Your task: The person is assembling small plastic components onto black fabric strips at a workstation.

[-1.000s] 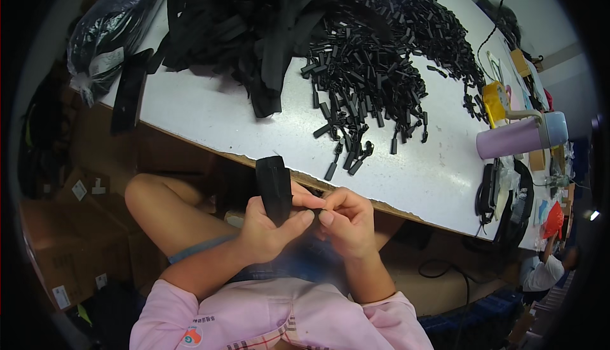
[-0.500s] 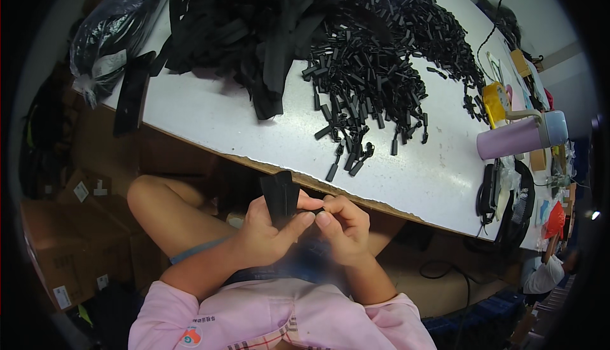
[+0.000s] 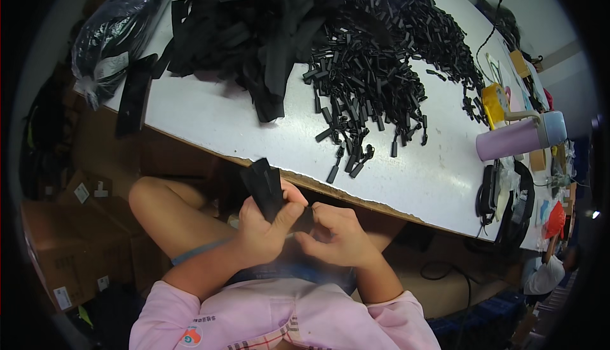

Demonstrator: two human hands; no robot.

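My left hand (image 3: 262, 234) is closed around a folded black zipper strip (image 3: 262, 185), whose flat ends stick up past the fingers in front of the table edge. Close on its right, my right hand (image 3: 342, 237) has curled fingers, with the thumb lower and a little apart from the index finger. A small dark piece shows between the two hands, too blurred to name. On the table in front lie a large heap of black zipper strips (image 3: 279, 51) and, to its right, a spread pile of small black zipper pulls (image 3: 372, 86).
The white table (image 3: 210, 118) has a worn front edge just beyond my hands. At its right stand a lilac bottle (image 3: 511, 140) and a yellow tape roll (image 3: 494, 103). A plastic-wrapped black bundle (image 3: 121, 26) lies at the far left; cardboard boxes (image 3: 63, 248) stand below.
My left hand has shifted slightly left, and the strip in it tilts further left. My right thumb has moved down and away from the index finger; a small gap has opened between my hands.
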